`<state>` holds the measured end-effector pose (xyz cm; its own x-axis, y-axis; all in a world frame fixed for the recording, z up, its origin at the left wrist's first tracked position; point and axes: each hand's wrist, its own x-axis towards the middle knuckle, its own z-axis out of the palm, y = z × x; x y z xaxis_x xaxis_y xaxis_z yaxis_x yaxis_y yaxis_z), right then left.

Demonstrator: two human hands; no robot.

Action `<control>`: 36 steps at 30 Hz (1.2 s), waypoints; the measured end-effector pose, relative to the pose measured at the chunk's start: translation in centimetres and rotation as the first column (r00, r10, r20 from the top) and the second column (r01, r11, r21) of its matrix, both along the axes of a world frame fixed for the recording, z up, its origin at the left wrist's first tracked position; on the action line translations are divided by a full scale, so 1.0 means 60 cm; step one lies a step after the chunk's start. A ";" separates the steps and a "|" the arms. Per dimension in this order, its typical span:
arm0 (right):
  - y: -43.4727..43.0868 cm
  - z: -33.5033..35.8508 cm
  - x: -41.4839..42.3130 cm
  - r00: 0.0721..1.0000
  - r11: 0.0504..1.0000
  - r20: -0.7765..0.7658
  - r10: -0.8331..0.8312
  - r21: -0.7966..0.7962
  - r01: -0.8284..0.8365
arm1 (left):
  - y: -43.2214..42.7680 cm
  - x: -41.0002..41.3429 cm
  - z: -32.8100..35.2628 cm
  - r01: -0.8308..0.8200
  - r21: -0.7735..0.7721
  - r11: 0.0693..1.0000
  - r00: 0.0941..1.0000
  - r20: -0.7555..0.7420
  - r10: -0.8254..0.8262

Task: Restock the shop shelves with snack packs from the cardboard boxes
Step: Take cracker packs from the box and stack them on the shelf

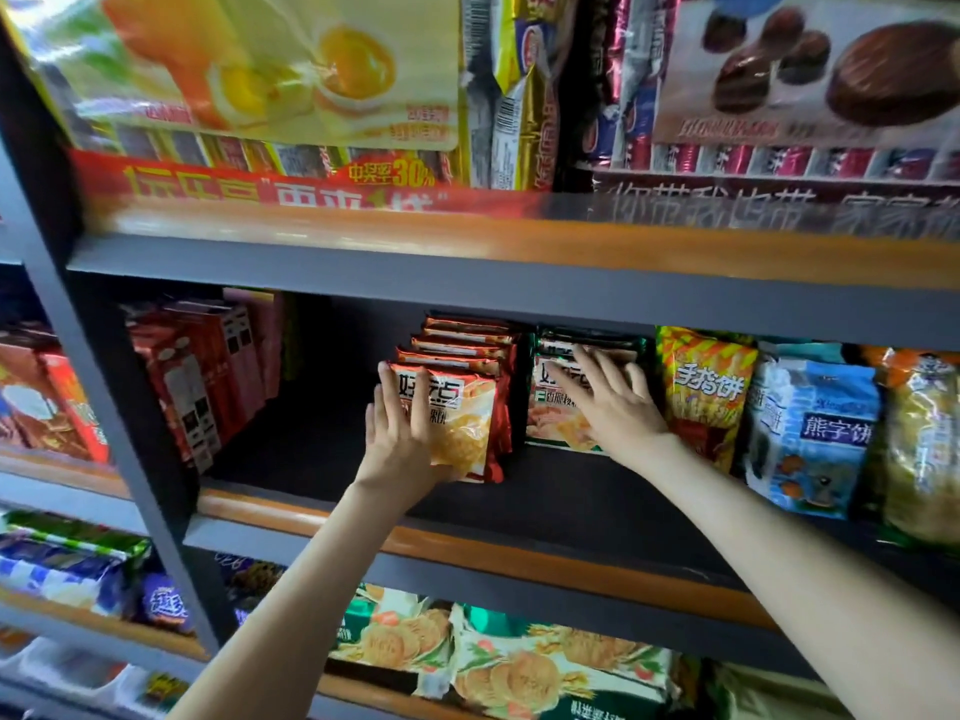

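Your left hand flat on orange packs, right hand flat on green packs; push unevenly and rows topple.

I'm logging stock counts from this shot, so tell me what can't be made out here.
- Head view: how many green packs stand in the row; the right hand covers the front one.
- How deep the red packs run; the shelf back is dark.
- Top shelf banner text: motion-blurred.
- The cardboard boxes: out of frame.
- The left hand hides the front red pack's left edge.
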<state>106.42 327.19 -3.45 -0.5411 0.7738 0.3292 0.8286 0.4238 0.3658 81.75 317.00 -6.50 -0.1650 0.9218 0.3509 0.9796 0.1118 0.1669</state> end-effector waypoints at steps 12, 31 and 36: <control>-0.223 -0.013 0.036 0.817 0.969 -0.553 0.162 -0.067 -0.238 | -0.112 0.153 -0.017 0.078 0.382 0.921 0.991 0.072 -0.114; -0.538 -0.605 0.387 0.939 0.496 -0.318 -0.133 -0.842 -0.215 | -0.602 0.486 -0.627 -0.020 -0.524 0.852 0.834 0.461 0.302; -0.583 -0.843 0.421 0.965 0.296 -0.070 -0.254 -0.955 0.008 | -0.653 0.508 -0.806 -0.011 -0.741 0.672 0.839 0.359 0.409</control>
<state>131.68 292.23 -54.02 -0.4289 0.6696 -0.6063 0.8992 0.2521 -0.3576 112.25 277.83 -54.86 -0.3391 0.7684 -0.5427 0.7296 0.5790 0.3640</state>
